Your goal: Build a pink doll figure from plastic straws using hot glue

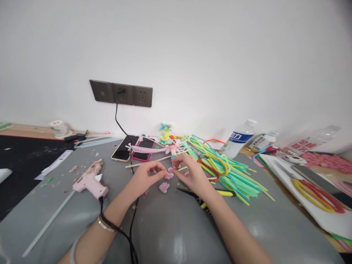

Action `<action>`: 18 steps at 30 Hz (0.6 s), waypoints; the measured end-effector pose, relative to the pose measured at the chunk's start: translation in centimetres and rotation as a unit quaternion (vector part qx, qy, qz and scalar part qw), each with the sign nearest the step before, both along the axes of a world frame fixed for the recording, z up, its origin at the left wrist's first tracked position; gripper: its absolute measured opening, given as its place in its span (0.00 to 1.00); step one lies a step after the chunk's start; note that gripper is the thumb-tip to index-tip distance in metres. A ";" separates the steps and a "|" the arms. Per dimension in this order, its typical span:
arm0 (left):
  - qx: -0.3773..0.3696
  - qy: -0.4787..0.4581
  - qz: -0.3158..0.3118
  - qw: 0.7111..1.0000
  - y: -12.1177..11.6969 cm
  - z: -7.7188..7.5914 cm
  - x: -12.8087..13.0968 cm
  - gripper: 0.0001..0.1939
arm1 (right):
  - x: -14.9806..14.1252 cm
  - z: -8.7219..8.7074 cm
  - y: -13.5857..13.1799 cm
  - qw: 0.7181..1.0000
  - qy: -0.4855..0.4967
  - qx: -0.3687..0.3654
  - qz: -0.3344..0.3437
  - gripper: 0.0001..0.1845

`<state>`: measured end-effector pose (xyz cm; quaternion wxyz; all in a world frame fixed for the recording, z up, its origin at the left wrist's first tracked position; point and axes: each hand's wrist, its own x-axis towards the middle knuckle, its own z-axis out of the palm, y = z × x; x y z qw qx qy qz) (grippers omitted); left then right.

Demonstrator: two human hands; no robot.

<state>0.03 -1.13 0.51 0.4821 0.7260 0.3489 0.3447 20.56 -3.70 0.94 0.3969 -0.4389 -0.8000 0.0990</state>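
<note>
Both hands meet low over the middle of the grey mat (165,227). My left hand (150,174) is closed in a pinch at a small lilac fuzzy piece (169,175). From the other side, my right hand (191,172) pinches the same piece between thumb and fingertips. Just below lies another lilac fuzzy piece (164,187), apart from the fingers. Pliers with black-and-yellow handles (225,193) lie partly hidden under my right wrist. Behind my fingers is a bundle of lilac pipe cleaners (145,150) with a pink knotted end.
A pink glue gun (90,183) lies left, its black cord running under my left forearm. Two phones (124,149), green and yellow pipe cleaners (239,179) and a bottle (239,137) stand or lie behind. Scissors (316,194) rest on paper at right.
</note>
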 end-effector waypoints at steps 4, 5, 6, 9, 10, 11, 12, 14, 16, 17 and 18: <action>0.034 0.040 0.016 0.998 -0.3 -0.1 0.0 0.07 | 0.9 -0.8 1.5 0.992 -0.017 -0.049 -0.113 0.07; 0.049 0.058 0.014 0.997 -0.4 -0.1 0.1 0.06 | 1.0 -1.2 1.9 0.987 -0.039 -0.059 -0.142 0.10; 0.065 0.075 0.006 0.995 -0.5 -0.3 0.1 0.06 | 1.0 -1.7 2.3 0.982 -0.063 -0.063 -0.168 0.12; 0.101 0.115 -0.040 0.987 -0.7 -0.9 0.2 0.05 | 0.8 -3.0 2.9 0.963 -0.127 -0.059 -0.231 0.15; 0.108 0.126 -0.048 0.985 -0.7 -1.1 0.2 0.05 | 0.7 -3.2 3.0 0.956 -0.147 -0.064 -0.247 0.16; 0.114 0.135 -0.052 0.983 -0.6 -1.2 0.1 0.05 | 0.5 -3.4 3.1 0.948 -0.167 -0.076 -0.260 0.16; 0.120 0.143 -0.054 0.981 -0.6 -1.3 0.1 0.05 | 0.4 -3.6 3.1 0.940 -0.184 -0.093 -0.271 0.15; 0.136 0.150 -0.061 0.977 -0.5 -1.3 0.0 0.06 | 0.3 -3.5 3.0 0.930 -0.201 -0.129 -0.281 0.13; 0.149 0.144 -0.094 0.974 -0.6 -1.0 0.1 0.06 | 0.4 -3.3 3.0 0.928 -0.188 -0.152 -0.282 0.11; 0.150 0.137 -0.123 0.971 -0.7 -0.8 0.1 0.06 | 0.5 -3.2 3.0 0.930 -0.176 -0.157 -0.282 0.12; 0.146 0.129 -0.159 0.968 -0.9 -0.7 0.2 0.06 | 0.7 -3.1 3.0 0.932 -0.163 -0.157 -0.283 0.12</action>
